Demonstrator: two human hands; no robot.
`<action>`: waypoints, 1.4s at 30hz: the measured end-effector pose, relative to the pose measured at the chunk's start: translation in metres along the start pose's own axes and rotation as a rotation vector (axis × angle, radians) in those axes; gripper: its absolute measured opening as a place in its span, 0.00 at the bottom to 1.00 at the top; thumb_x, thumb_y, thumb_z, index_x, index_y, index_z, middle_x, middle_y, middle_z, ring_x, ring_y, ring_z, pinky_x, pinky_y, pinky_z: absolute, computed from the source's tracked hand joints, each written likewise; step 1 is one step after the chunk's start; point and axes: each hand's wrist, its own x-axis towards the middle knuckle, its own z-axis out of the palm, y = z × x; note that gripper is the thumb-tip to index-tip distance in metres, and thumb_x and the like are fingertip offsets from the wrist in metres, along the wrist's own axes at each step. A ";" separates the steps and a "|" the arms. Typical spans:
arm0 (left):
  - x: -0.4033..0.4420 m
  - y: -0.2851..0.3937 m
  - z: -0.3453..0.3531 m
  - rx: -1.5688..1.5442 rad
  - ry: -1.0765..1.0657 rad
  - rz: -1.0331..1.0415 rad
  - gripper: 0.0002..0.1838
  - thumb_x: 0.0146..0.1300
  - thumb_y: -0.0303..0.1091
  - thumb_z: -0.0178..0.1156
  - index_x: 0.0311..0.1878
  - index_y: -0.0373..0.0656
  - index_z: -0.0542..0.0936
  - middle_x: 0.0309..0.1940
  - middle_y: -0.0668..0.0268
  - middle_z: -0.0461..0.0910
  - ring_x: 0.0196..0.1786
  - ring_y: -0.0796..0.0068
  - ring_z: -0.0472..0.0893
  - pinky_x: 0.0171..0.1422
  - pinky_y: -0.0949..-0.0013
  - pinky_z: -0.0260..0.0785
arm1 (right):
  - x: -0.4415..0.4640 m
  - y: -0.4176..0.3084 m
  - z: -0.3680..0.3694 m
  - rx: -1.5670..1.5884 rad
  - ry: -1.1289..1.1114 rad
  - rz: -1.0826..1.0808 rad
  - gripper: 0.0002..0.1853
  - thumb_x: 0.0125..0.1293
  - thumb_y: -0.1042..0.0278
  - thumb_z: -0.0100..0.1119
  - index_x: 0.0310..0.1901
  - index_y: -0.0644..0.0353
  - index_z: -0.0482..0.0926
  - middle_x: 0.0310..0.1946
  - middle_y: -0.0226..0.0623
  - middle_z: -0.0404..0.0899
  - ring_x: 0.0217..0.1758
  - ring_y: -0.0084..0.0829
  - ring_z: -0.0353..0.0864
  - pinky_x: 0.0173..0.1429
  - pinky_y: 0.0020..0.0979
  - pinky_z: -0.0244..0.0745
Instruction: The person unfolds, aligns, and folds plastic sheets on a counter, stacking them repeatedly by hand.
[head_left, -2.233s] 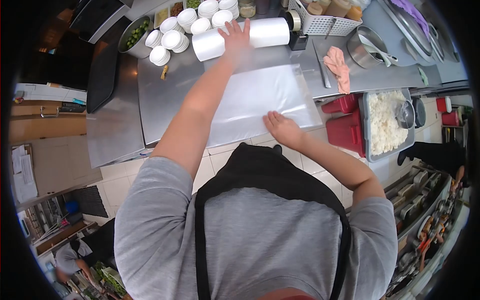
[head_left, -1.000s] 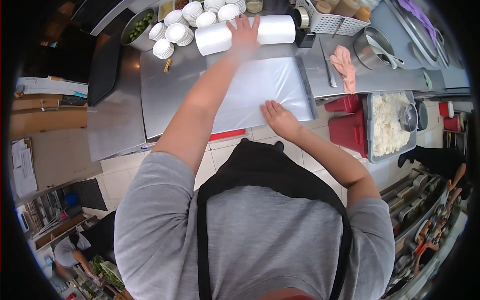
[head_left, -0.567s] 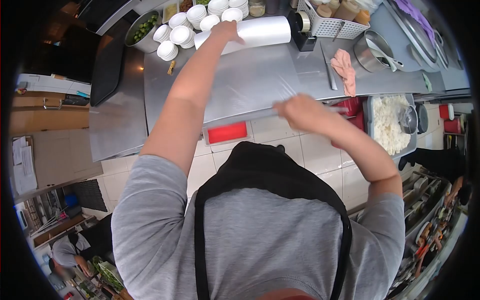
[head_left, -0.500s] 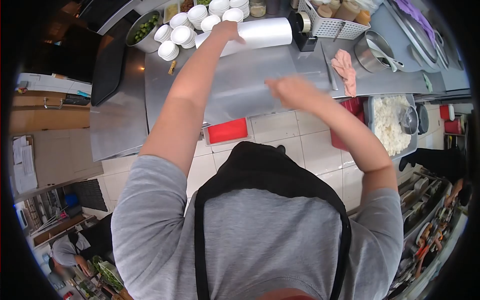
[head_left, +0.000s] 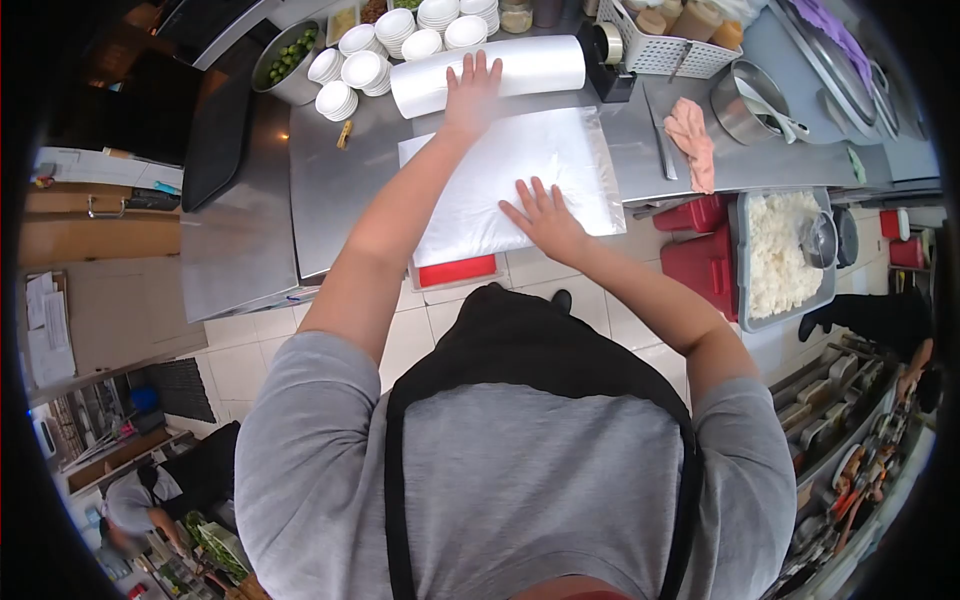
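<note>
A thick roll of clear-white plastic point(head_left: 545, 66) lies across the back of the metal counter. My left hand point(head_left: 472, 98) rests on its front side with the fingers spread. Before the roll, a flat whitish plastic sheet point(head_left: 455, 205) covers the counter and reaches its front edge; whether it is one layer or several I cannot tell. My right hand point(head_left: 545, 218) lies flat on this sheet, fingers apart. A black tape dispenser point(head_left: 608, 82) stands at the roll's right end.
Stacks of small white bowls point(head_left: 365, 70) and a pot of green limes point(head_left: 290, 62) stand at the back left. To the right are a knife point(head_left: 661, 140), a pink cloth point(head_left: 690, 145) and a metal pot point(head_left: 745, 105). A tub of white rice-like food point(head_left: 785, 250) sits below the counter edge.
The whitish sheet now covers counter where bare metal showed. My right hand has moved down and left onto it, fingers spread. My left hand has shifted slightly on the roll.
</note>
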 end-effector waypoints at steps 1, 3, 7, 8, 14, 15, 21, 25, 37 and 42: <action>-0.001 0.004 0.002 0.010 0.073 -0.003 0.36 0.54 0.35 0.60 0.67 0.45 0.59 0.66 0.54 0.57 0.68 0.54 0.59 0.64 0.40 0.56 | -0.004 -0.007 -0.002 -0.157 0.196 0.025 0.36 0.55 0.61 0.55 0.65 0.63 0.57 0.65 0.59 0.54 0.67 0.59 0.54 0.62 0.54 0.62; 0.008 0.004 0.005 0.027 0.099 -0.001 0.39 0.52 0.36 0.62 0.67 0.45 0.58 0.67 0.55 0.55 0.69 0.53 0.57 0.65 0.39 0.54 | -0.009 -0.007 -0.007 0.016 0.328 0.032 0.24 0.54 0.75 0.48 0.56 0.68 0.67 0.54 0.57 0.67 0.58 0.54 0.66 0.57 0.42 0.69; 0.027 -0.005 0.002 0.022 -0.006 -0.047 0.44 0.45 0.41 0.69 0.66 0.45 0.59 0.66 0.56 0.57 0.69 0.53 0.58 0.63 0.38 0.56 | -0.025 -0.014 -0.056 0.332 0.065 0.110 0.11 0.53 0.73 0.49 0.39 0.64 0.72 0.38 0.47 0.74 0.45 0.44 0.76 0.46 0.39 0.75; 0.033 -0.007 -0.007 0.022 -0.006 -0.048 0.44 0.45 0.41 0.69 0.66 0.45 0.59 0.66 0.56 0.57 0.69 0.53 0.58 0.63 0.38 0.56 | -0.033 -0.016 -0.071 0.422 0.018 0.120 0.07 0.53 0.73 0.49 0.35 0.62 0.72 0.33 0.43 0.75 0.40 0.42 0.78 0.42 0.40 0.75; 0.064 -0.040 -0.038 -0.139 -0.595 -0.166 0.42 0.39 0.44 0.73 0.60 0.44 0.66 0.53 0.59 0.73 0.56 0.59 0.73 0.52 0.52 0.71 | -0.076 -0.023 -0.165 0.531 -0.388 -0.118 0.07 0.48 0.74 0.54 0.32 0.60 0.76 0.25 0.46 0.78 0.34 0.45 0.80 0.39 0.43 0.75; 0.065 -0.047 -0.035 -0.143 -0.611 -0.153 0.43 0.39 0.46 0.73 0.59 0.44 0.66 0.51 0.58 0.75 0.54 0.59 0.75 0.51 0.56 0.72 | -0.073 -0.017 -0.178 0.530 -0.387 -0.119 0.07 0.48 0.74 0.54 0.32 0.60 0.76 0.25 0.46 0.78 0.34 0.45 0.80 0.39 0.43 0.75; 0.070 -0.060 -0.037 -0.145 -0.640 -0.024 0.40 0.38 0.48 0.72 0.56 0.43 0.69 0.46 0.59 0.78 0.50 0.62 0.78 0.50 0.59 0.73 | -0.004 0.045 -0.153 0.414 -0.190 0.096 0.13 0.57 0.68 0.56 0.45 0.56 0.76 0.30 0.48 0.78 0.39 0.47 0.78 0.42 0.44 0.72; 0.068 -0.055 -0.036 -0.127 -0.659 -0.011 0.42 0.38 0.47 0.72 0.59 0.45 0.67 0.44 0.59 0.79 0.50 0.60 0.78 0.50 0.59 0.73 | 0.063 0.084 -0.117 0.417 0.005 0.214 0.21 0.59 0.64 0.57 0.54 0.55 0.71 0.44 0.45 0.77 0.51 0.44 0.74 0.52 0.43 0.69; -0.003 -0.001 0.001 0.018 0.069 0.002 0.44 0.49 0.41 0.66 0.68 0.48 0.55 0.64 0.49 0.59 0.65 0.46 0.61 0.60 0.35 0.58 | -0.019 -0.008 -0.010 -0.212 0.075 -0.006 0.39 0.54 0.60 0.57 0.68 0.52 0.54 0.67 0.55 0.50 0.69 0.57 0.51 0.63 0.60 0.55; 0.016 0.011 -0.010 -0.020 -0.012 -0.110 0.50 0.46 0.50 0.67 0.70 0.54 0.50 0.66 0.46 0.54 0.67 0.39 0.54 0.60 0.27 0.50 | -0.031 -0.020 -0.002 -0.010 0.254 0.083 0.32 0.52 0.71 0.53 0.61 0.65 0.61 0.54 0.61 0.66 0.58 0.55 0.67 0.57 0.43 0.69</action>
